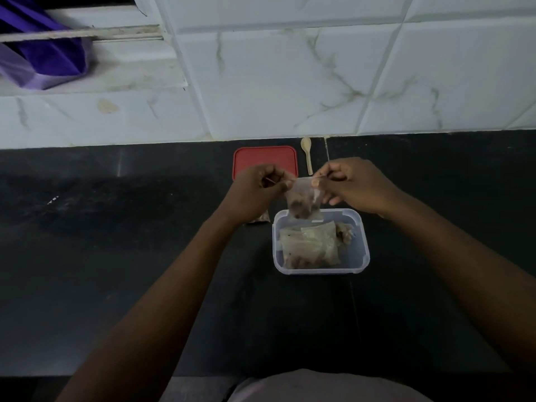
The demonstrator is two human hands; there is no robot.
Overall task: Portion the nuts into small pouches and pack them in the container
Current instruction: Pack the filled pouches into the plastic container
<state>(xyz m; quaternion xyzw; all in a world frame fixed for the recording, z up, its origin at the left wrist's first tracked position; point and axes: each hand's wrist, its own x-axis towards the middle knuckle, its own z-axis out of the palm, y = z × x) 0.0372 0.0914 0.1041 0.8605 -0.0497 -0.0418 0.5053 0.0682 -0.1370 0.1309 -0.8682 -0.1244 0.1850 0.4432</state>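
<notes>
In the head view I see both hands raised over the black counter (pixel 116 256), and between them they hold one small clear pouch (pixel 304 202) by its top edge. The left hand (pixel 258 190) pinches the left corner of the top with curled fingers, and the right hand (pixel 353 187) pinches the right corner between thumb and forefinger. The pouch hangs upright and has dark nuts in its lower half. Its bottom hangs over the far rim of the clear plastic container (pixel 319 270), which stands open on the counter just in front of me. Inside the container lies a flat stack of filled pouches (pixel 309 248) on the left and middle, and one more crumpled pouch (pixel 345 232) is pressed against the right side. The red lid (pixel 265 161) lies flat on the counter behind the hands, close to the tiled wall (pixel 290 82), and a small wooden spoon (pixel 307 153) lies just beside its right edge. Behind the left wrist a brownish packet (pixel 258 221) is partly hidden, so I cannot tell what is in it. A purple bag (pixel 43 53) sits on the ledge at the upper left.
</notes>
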